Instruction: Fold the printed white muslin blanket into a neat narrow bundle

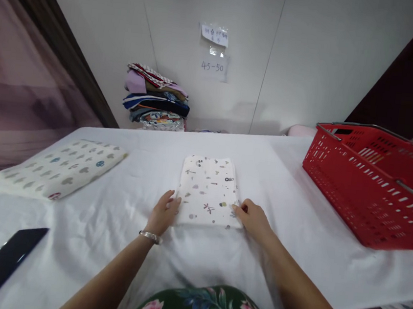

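Note:
A white folded cloth [206,191] printed with small grey, red and yellow motifs lies flat in the middle of the white-covered table. At its near left edge, my left hand [165,211] has its thumb against the side and its fingers curled around the edge. On the opposite side, my right hand [255,218] grips the near right edge, thumb on top and fingers bent. A silver bracelet [151,237] circles my left wrist.
Another folded white cloth with grey shapes [61,168] lies at the left. A dark flat object [3,266] is at the near left edge. On the right stands a red plastic basket [368,191] with metal handles. Folded clothes [157,97] are stacked by the back wall.

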The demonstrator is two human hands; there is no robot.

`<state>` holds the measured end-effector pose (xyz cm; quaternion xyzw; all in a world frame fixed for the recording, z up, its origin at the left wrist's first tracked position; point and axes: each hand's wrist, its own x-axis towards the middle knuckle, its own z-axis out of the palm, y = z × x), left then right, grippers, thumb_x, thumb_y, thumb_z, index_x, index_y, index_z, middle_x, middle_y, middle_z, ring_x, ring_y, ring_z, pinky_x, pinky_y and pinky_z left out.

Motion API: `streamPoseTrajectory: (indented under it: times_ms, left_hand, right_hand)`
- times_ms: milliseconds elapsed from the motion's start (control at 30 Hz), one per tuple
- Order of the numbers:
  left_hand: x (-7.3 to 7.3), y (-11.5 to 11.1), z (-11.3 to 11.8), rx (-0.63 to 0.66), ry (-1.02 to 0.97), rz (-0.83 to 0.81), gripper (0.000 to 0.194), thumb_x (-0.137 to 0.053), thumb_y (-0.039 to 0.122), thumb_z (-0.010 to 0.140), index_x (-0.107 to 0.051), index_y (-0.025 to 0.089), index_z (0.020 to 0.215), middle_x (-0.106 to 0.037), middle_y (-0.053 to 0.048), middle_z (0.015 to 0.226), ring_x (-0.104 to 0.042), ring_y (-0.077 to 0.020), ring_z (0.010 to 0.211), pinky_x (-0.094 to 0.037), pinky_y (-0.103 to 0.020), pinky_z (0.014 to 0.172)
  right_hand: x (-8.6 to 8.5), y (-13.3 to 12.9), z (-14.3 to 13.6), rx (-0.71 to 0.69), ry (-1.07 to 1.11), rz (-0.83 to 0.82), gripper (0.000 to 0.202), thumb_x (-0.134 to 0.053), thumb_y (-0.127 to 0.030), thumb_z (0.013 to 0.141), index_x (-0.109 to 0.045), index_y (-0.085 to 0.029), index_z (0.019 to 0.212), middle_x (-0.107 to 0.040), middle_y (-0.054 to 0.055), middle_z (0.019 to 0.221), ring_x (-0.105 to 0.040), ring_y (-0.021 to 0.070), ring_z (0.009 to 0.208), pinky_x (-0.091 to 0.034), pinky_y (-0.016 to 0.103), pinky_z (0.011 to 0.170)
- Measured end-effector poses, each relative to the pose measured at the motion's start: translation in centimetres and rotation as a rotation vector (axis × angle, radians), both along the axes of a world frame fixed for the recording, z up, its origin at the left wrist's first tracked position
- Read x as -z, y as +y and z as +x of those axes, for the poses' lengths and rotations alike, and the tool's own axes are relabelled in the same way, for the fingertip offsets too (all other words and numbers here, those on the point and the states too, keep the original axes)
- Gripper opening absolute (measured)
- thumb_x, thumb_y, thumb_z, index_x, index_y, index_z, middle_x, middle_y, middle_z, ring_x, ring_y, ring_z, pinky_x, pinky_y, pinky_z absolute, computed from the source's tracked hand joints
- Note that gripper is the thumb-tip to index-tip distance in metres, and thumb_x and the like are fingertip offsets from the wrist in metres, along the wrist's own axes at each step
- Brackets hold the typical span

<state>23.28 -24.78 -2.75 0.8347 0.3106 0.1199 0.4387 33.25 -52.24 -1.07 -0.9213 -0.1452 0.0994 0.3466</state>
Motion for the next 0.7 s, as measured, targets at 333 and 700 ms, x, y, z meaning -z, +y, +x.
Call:
streamPoseTrajectory:
  times_ms: [333,700]
  left_hand:
    - [-0.8,-0.2,1.5,0.144,0.193,0.190,0.043,-0.049,0.035,0.082,-0.047,0.019,0.122,-0.065,-0.008,0.104,-0.061,-0.0211,0.092,-0.046,-0.033,0.083]
    - [-1.2,-0.1,2.4,0.121,0.155,0.164,0.054,-0.046,0.047,0.083,-0.043,0.016,0.127,-0.053,-0.013,0.127,-0.055,-0.0227,0.110,-0.042,-0.032,0.090]
  right_hand:
    - [1.1,0.7,0.9,-0.060,-0.023,-0.158,0.039,-0.032,-0.041,0.091,-0.044,-0.021,0.060,-0.054,0.001,0.062,-0.049,0.0156,0.061,-0.028,0.025,0.055]
    - [-1.3,3.6,4.0,-0.030,-0.208,-0.288,0.031,-0.043,-0.049,0.087,-0.048,-0.021,0.075,-0.062,0.002,0.076,-0.053,0.0164,0.065,-0.028,0.026,0.054]
